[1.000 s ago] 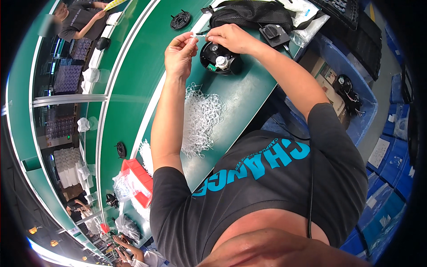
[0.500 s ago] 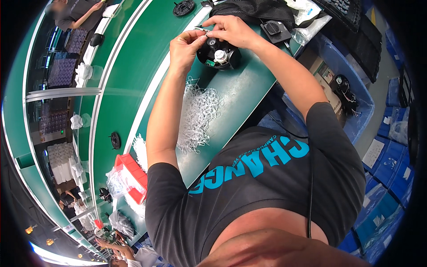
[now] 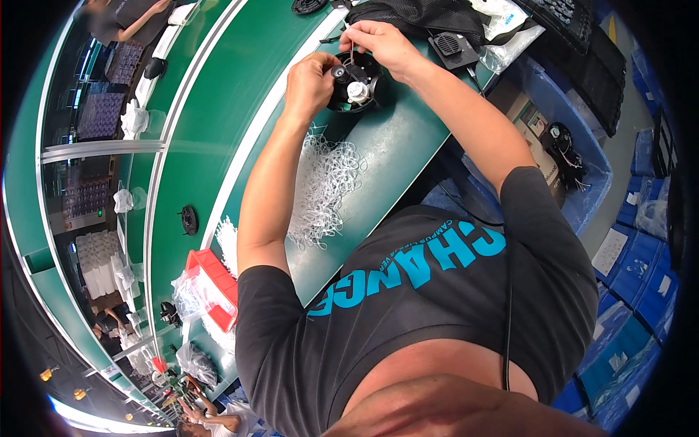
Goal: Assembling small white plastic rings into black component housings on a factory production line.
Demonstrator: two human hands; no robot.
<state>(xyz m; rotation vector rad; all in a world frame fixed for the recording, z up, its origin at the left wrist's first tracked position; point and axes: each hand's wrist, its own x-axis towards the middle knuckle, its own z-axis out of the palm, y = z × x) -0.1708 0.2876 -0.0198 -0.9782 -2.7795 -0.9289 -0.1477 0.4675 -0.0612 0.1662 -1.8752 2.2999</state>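
A round black device housing [image 3: 356, 105] sits on the green work table with its inside facing up. Inside it are a white motor-like part [image 3: 358, 92] and a small black cylinder [image 3: 338, 72]. Curled around the housing's left rim, beside that cylinder, is my left hand [image 3: 310, 84]; its fingertips are partly hidden. Above the far side of the housing, my right hand [image 3: 378, 45] pinches a thin wire [image 3: 352, 52] that runs down into it.
A pile of white looped ties [image 3: 324, 191] lies nearer me. A red bin [image 3: 216, 280] holds clear bags at the left. Black mesh fabric [image 3: 422, 18] and a small black speaker-like box [image 3: 453, 49] lie far right. A blue crate [image 3: 586, 138] stands beside the table.
My hands have moved apart; the small green-and-white piece between them no longer shows there. The right hand has drawn back upward with a wire, and the left has lowered to the rim.
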